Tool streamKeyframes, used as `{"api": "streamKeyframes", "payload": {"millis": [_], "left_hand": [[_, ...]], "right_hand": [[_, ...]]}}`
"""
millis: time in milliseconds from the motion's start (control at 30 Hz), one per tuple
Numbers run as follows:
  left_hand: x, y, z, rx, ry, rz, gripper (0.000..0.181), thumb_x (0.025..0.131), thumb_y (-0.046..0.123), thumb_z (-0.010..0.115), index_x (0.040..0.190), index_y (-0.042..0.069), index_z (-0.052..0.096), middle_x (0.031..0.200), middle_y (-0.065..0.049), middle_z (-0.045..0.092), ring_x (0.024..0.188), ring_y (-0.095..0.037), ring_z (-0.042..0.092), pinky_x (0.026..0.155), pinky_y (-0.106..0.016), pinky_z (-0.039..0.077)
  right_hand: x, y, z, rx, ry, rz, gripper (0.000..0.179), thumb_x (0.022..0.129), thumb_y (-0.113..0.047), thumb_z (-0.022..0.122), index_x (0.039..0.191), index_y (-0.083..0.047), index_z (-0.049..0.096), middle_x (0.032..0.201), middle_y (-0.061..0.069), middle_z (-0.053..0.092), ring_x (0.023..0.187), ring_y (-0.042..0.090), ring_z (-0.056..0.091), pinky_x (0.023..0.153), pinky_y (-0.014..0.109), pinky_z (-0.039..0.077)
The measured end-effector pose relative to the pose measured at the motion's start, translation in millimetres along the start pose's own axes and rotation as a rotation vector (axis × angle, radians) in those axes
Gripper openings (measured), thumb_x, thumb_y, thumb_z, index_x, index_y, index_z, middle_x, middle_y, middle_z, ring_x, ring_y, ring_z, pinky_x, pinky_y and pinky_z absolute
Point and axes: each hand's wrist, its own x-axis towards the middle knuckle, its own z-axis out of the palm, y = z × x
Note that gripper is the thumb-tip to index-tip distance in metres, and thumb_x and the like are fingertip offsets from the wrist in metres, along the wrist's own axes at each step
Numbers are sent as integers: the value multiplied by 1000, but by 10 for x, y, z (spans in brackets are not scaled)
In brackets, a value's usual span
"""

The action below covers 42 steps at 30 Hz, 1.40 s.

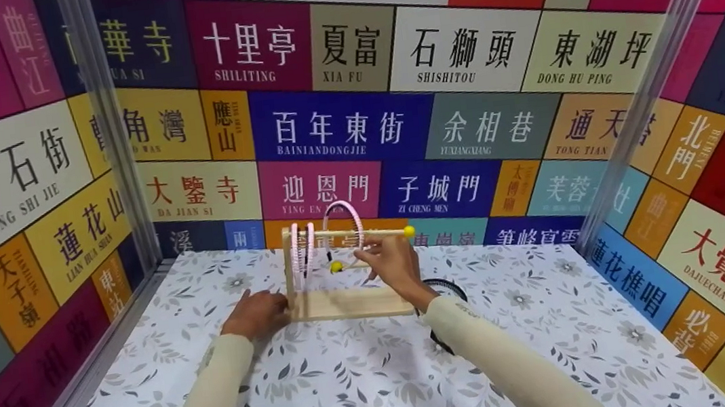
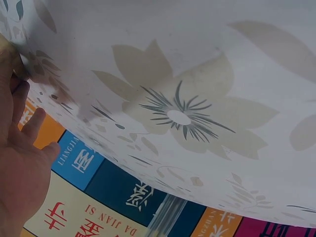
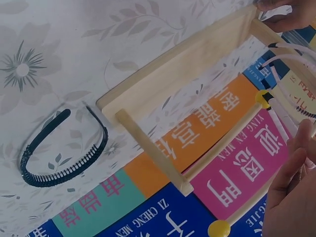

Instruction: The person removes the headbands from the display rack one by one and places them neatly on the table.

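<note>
A pale wooden headband stand (image 1: 346,303) sits on the table, its two rods tipped with yellow balls (image 1: 409,231). My right hand (image 1: 393,265) pinches a pink headband (image 1: 356,218) between thumb and fingers, beside the upper rod. Two more pink hairbands (image 1: 297,255) hang near the left upright. At that end, my left hand (image 1: 258,314) grips the stand low down by the base; in the right wrist view its fingers (image 3: 286,19) are at the corner. The left wrist view shows my left hand's other fingers loosely bent, while its grip is mostly hidden.
On the table to the right of the stand lies a black toothed headband (image 3: 59,177), partly behind my right forearm in the head view. A floral cloth (image 1: 328,385) covers the table. Panels with printed place names (image 1: 339,121) rise behind and at both sides.
</note>
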Motion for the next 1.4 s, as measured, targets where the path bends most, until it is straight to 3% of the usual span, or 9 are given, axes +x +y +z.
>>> {"api": "streamKeyframes", "payload": {"millis": [267, 667, 867, 1033, 1400], "left_hand": [[16, -12, 7, -3, -23, -24, 38, 100, 32, 71, 134, 17, 70, 132, -3, 71, 134, -30, 58, 126, -65, 13], [68, -44, 48, -9, -34, -26, 37, 99, 33, 71, 133, 18, 71, 132, -4, 70, 134, -31, 57, 126, -66, 10], [28, -21, 26, 7, -24, -4, 36, 99, 31, 71, 133, 17, 71, 131, -5, 71, 132, -32, 58, 125, -68, 12], [-35, 16, -11, 1, -7, 23, 38, 98, 27, 73, 133, 14, 70, 130, -7, 71, 131, -34, 59, 125, -69, 12], [-37, 28, -13, -34, -27, -13, 39, 99, 28, 72, 135, 15, 69, 133, -5, 70, 134, -33, 57, 126, -67, 10]], "right_hand": [[-1, 72, -148, -25, 32, 9, 38, 93, -37, 80, 122, -13, 78, 100, 6, 80, 43, 6, 63, 42, 28, 52], [-5, 249, -404, -23, 84, 22, 37, 91, -35, 81, 117, -10, 79, 97, 6, 80, 42, 9, 64, 40, 26, 50], [-12, 346, -561, -22, 95, 52, 36, 93, -34, 80, 119, -10, 78, 97, 8, 80, 43, 10, 65, 45, 27, 54], [-12, 451, -676, -34, 119, 79, 33, 92, -33, 81, 117, -12, 79, 95, 7, 80, 43, 11, 65, 43, 26, 49], [-31, 599, -847, -36, 160, 108, 39, 92, -32, 81, 122, -8, 77, 92, 8, 80, 43, 12, 65, 38, 26, 46]]}}
